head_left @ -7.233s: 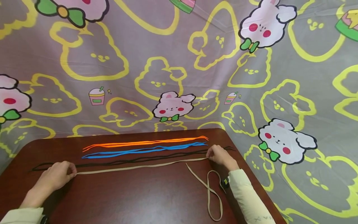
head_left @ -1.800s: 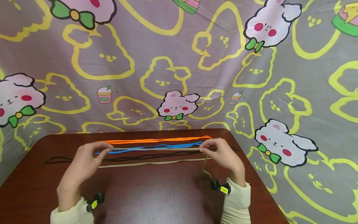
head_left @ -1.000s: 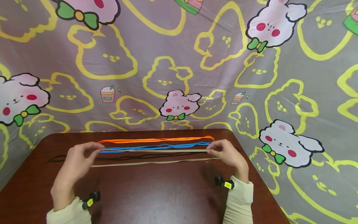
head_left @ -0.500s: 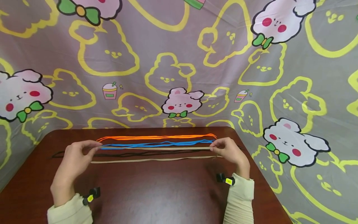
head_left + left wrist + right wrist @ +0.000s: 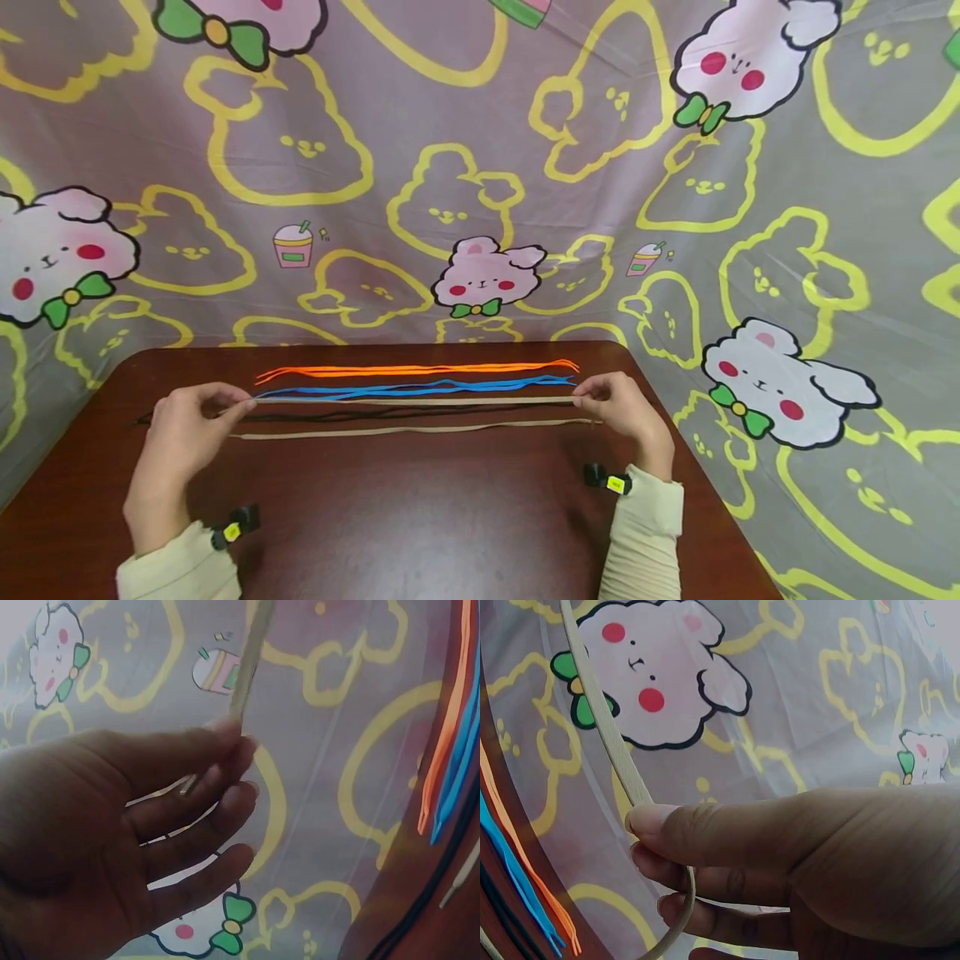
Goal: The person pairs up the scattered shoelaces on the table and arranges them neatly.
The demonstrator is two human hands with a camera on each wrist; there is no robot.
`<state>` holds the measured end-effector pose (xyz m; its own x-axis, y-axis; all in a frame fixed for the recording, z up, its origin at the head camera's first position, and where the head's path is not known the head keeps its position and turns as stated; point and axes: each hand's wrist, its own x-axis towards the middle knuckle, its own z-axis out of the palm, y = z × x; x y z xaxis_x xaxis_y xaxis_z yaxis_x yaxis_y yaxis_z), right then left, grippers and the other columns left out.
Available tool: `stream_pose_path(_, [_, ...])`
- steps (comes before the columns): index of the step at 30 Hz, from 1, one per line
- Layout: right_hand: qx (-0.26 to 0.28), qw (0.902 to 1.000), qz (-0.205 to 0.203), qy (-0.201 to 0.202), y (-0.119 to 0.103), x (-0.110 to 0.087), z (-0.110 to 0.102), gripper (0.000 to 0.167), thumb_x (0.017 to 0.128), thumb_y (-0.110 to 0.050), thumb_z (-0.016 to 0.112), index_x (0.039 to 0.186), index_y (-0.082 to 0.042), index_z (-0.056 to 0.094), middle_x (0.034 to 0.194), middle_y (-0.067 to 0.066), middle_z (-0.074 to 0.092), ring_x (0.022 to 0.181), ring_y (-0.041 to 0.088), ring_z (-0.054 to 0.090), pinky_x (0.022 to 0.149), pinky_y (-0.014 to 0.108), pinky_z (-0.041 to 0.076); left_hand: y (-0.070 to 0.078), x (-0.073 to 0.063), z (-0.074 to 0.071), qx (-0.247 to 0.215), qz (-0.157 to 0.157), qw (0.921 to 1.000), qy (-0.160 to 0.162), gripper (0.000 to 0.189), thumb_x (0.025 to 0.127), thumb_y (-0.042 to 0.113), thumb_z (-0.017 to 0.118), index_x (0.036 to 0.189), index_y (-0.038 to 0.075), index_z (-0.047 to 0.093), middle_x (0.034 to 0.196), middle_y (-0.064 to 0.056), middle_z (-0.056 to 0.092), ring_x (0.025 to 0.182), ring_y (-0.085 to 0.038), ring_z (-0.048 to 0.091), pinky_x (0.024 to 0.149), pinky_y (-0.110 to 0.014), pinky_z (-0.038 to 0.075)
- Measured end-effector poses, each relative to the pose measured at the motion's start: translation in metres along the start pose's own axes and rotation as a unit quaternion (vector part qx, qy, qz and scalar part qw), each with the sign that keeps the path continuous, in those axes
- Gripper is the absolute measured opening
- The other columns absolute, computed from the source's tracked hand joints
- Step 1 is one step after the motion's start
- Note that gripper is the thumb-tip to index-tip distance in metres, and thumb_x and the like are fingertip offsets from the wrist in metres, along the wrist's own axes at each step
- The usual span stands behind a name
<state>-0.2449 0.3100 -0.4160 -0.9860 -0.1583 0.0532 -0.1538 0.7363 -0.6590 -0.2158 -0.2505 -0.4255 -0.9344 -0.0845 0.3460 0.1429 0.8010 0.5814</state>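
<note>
A flat beige shoelace [image 5: 420,402] is stretched nearly level between both hands, above the table. My left hand [image 5: 180,429] pinches it between thumb and forefinger; in the left wrist view a short tip of the shoelace [image 5: 189,784] pokes out behind the thumb, and the other fingers are spread. With thumb and forefinger my right hand [image 5: 624,412] pinches the other side. Past that grip, the rest of the shoelace [image 5: 691,896] curves down by the fingers in the right wrist view. A second beige shoelace [image 5: 420,430] lies straight on the table below.
Beyond it on the dark wooden table [image 5: 420,517], roughly parallel, lie black laces [image 5: 337,415], blue laces [image 5: 465,386] and orange laces [image 5: 450,368]. A cartoon-printed curtain [image 5: 375,125] hangs behind the table and along its right side.
Earlier, both hands held the shoelace now lying on the table, with another loose at the right. Since then that other one was lifted and stretched; lately the hands have moved slightly farther apart.
</note>
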Motion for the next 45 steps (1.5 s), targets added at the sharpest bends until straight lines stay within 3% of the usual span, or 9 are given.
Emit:
stream_pose_path(4, [-0.003, 0.9999, 0.016, 0.003, 0.007, 0.0, 0.0, 0.011, 0.093, -0.011, 0.075, 0.099, -0.002, 0.077, 0.085, 0.004, 0.072, 0.074, 0.022, 0.063, 0.066, 0.032, 0.053, -0.008, -0.001, 0.002, 0.004, 0.01, 0.9999, 0.002, 0.008, 0.092, 0.0, 0.07, 0.096, -0.002, 0.077, 0.092, -0.022, 0.075, 0.072, -0.023, 0.055, 0.06, -0.029, 0.035])
stream_pose_path(9, [-0.01, 0.9993, 0.036, 0.009, 0.015, 0.0, -0.002, 0.01, 0.093, -0.013, 0.075, 0.098, -0.005, 0.077, 0.088, 0.007, 0.073, 0.08, 0.027, 0.064, 0.068, 0.031, 0.052, -0.018, 0.0, 0.006, 0.006, -0.019, 0.9996, -0.018, 0.014, 0.093, -0.002, 0.066, 0.102, -0.004, 0.076, 0.101, -0.029, 0.072, 0.077, -0.031, 0.052, 0.063, -0.034, 0.033])
stream_pose_path(12, [-0.012, 0.9989, 0.045, 0.008, 0.019, 0.0, -0.002, 0.011, 0.093, -0.012, 0.074, 0.099, -0.002, 0.077, 0.09, 0.013, 0.073, 0.079, 0.027, 0.064, 0.069, 0.032, 0.052, -0.023, 0.0, 0.008, 0.004, -0.035, 0.9991, -0.024, 0.014, 0.093, 0.0, 0.068, 0.104, -0.007, 0.075, 0.104, -0.032, 0.071, 0.091, -0.045, 0.059, 0.07, -0.048, 0.045])
stream_pose_path(16, [-0.01, 0.9985, 0.053, 0.008, 0.024, 0.0, -0.002, 0.012, 0.093, -0.012, 0.074, 0.097, -0.001, 0.076, 0.09, 0.018, 0.073, 0.077, 0.025, 0.063, 0.068, 0.032, 0.051, -0.03, -0.001, 0.01, 0.001, -0.048, 0.9986, -0.022, 0.014, 0.092, 0.001, 0.071, 0.102, -0.008, 0.075, 0.103, -0.032, 0.071, 0.105, -0.053, 0.059, 0.083, -0.063, 0.045])
stream_pose_path(23, [-0.005, 0.9985, 0.053, 0.004, 0.035, 0.005, 0.004, 0.009, 0.092, -0.01, 0.075, 0.094, -0.001, 0.076, 0.088, 0.016, 0.073, 0.079, 0.025, 0.065, 0.069, 0.031, 0.051, -0.045, 0.001, 0.012, 0.006, -0.095, 0.9941, -0.052, 0.02, 0.095, 0.014, 0.071, 0.098, -0.006, 0.073, 0.089, -0.023, 0.072, 0.083, -0.036, 0.064, 0.064, -0.037, 0.042])
stream_pose_path(26, [-0.006, 0.9986, 0.053, -0.005, 0.04, 0.008, 0.008, 0.008, 0.092, -0.005, 0.073, 0.096, 0.0, 0.076, 0.089, 0.012, 0.074, 0.08, 0.02, 0.065, 0.071, 0.032, 0.052, -0.051, 0.001, 0.014, 0.006, -0.11, 0.9918, -0.064, 0.026, 0.098, 0.019, 0.069, 0.1, -0.007, 0.072, 0.089, -0.022, 0.072, 0.082, -0.035, 0.064, 0.063, -0.035, 0.04])
stream_pose_path(30, [-0.006, 0.9979, 0.062, -0.018, 0.047, 0.011, 0.014, 0.007, 0.092, -0.003, 0.072, 0.096, 0.0, 0.077, 0.089, 0.009, 0.074, 0.081, 0.018, 0.064, 0.073, 0.033, 0.052, -0.06, 0.001, 0.02, 0.006, -0.105, 0.9918, -0.072, 0.022, 0.098, 0.014, 0.067, 0.099, -0.007, 0.072, 0.094, -0.027, 0.07, 0.088, -0.041, 0.062, 0.067, -0.043, 0.044])
stream_pose_path(35, [-0.011, 0.998, 0.059, -0.019, 0.057, 0.017, 0.023, 0.007, 0.09, -0.007, 0.076, 0.089, 0.0, 0.076, 0.081, 0.008, 0.073, 0.076, 0.016, 0.064, 0.072, 0.031, 0.051, -0.068, 0.003, 0.026, 0.007, -0.101, 0.9913, -0.085, 0.016, 0.096, 0.008, 0.065, 0.097, -0.006, 0.073, 0.107, -0.035, 0.066, 0.101, -0.054, 0.056, 0.083, -0.062, 0.044])
stream_pose_path(45, [-0.024, 0.9945, 0.097, -0.032, 0.067, 0.02, 0.032, 0.007, 0.086, -0.007, 0.078, 0.087, -0.001, 0.075, 0.081, 0.005, 0.071, 0.075, 0.016, 0.058, 0.071, 0.033, 0.05, -0.079, 0.0, 0.037, 0.006, -0.094, 0.99, -0.105, 0.014, 0.092, 0.007, 0.068, 0.094, -0.004, 0.075, 0.104, -0.033, 0.068, 0.103, -0.058, 0.056, 0.086, -0.063, 0.044])
